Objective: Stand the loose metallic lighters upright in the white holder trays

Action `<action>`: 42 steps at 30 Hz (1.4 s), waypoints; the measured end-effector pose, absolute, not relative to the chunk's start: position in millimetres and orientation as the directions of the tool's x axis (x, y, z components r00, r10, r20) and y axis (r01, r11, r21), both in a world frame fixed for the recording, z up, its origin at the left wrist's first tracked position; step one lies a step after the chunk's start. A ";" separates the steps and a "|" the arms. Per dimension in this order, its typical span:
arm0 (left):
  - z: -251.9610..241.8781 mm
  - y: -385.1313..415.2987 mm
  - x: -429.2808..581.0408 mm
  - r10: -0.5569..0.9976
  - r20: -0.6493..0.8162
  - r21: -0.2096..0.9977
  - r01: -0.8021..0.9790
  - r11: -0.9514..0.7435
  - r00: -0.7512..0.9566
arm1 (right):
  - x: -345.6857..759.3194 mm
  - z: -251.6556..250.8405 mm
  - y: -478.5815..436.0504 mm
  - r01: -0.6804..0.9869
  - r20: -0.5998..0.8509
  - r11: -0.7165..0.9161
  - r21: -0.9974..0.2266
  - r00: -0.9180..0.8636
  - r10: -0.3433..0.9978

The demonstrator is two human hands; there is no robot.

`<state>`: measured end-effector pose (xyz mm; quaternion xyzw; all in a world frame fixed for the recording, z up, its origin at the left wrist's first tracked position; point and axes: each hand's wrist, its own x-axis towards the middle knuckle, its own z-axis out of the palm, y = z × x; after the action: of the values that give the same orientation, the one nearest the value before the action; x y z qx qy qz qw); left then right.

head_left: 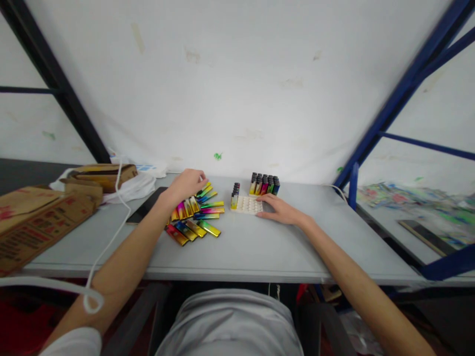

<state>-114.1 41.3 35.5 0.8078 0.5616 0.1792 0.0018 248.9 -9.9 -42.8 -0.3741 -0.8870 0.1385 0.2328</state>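
Observation:
A spread of several shiny rainbow-coloured lighters (196, 217) lies flat on the grey table (237, 247). My left hand (187, 184) hovers over the far end of this pile, fingers curled down onto a lighter. A white slotted tray (248, 204) stands just right of the pile, with a few upright lighters (235, 195) at its left edge. My right hand (280, 208) rests flat beside the tray's right side, fingers touching its rim. A block of upright lighters (264, 184) stands behind the tray.
Brown cardboard boxes (35, 217) and a plastic bag (129, 185) sit at the left. A dark flat phone-like slab (146, 210) lies near my left forearm, and a white cord (107, 242) hangs over the table edge. Blue frame bars (386, 118) rise at the right.

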 end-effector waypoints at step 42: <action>6.8 55.8 -119.0 0.957 0.171 0.093 0.963 -0.252 0.234 | 248.2 -41.6 -10.9 0.609 0.299 0.674 -0.418 -0.609 0.735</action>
<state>-119.0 55.8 6.8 0.7854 0.6112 0.0966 -0.0158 248.2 -10.9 -41.6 -0.3793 -0.8861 0.1382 0.2278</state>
